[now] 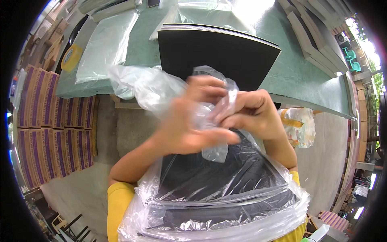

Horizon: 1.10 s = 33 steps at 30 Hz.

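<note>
Both my hands are at the mouth of a clear plastic bag (149,86), in the middle of the view. My left hand (189,125) grips the crumpled plastic, fingers curled around it. My right hand (254,115) pinches the same bunched plastic from the right. Below the hands, the bag's body (217,209) is wrapped around a stack of black flat sheets (209,177) that rests against my lap. The hands are slightly blurred.
A green table (294,72) lies ahead with a stack of black sheets (217,52) on it, clear bags (105,44) and a yellow tape roll (71,57) further left. Stacked purple and brown cartons (52,125) stand at left. Grey boards (314,32) lie at right. A small bag (300,127) hangs under the table edge.
</note>
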Tool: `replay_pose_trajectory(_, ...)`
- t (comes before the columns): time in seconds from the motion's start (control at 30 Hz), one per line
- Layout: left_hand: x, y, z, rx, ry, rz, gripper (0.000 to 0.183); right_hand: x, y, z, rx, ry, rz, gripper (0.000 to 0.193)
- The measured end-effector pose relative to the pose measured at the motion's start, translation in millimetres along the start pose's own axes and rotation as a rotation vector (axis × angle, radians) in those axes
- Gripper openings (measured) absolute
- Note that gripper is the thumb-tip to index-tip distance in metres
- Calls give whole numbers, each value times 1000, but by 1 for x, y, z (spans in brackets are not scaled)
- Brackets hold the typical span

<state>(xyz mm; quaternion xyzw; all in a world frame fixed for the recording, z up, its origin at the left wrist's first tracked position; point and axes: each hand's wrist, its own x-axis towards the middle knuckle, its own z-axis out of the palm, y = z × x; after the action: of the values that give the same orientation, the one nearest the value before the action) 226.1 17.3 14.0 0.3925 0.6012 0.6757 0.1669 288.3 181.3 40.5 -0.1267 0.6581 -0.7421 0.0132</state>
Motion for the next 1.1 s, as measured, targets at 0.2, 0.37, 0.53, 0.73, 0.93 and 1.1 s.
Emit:
replay_pose_trajectory(0.2,-6,-7,1,-321,-104,-349,19,8,-20,-16,-519,123,-386,51)
replay_pose_trajectory(0.37,6,8,-17,-252,-124,-390,14,13,17,-40,-75,362,201,22)
replay_pose_trajectory(0.53,10,9,-31,-596,178,-431,21,-4,31,-38,511,-258,356,33)
replay_pose_trajectory(0.73,4,-3,-68,-197,-613,-182,19,3,11,-46,588,-742,218,21)
replay_pose_trajectory(0.93,13,40,-74,-130,-986,96,14,-22,21,-50,-1176,-895,566,48)
replay_pose_trajectory(1.1,-26,-20,-58,1393,-700,-205,7,-26,14,-45,-1572,-1012,546,37)
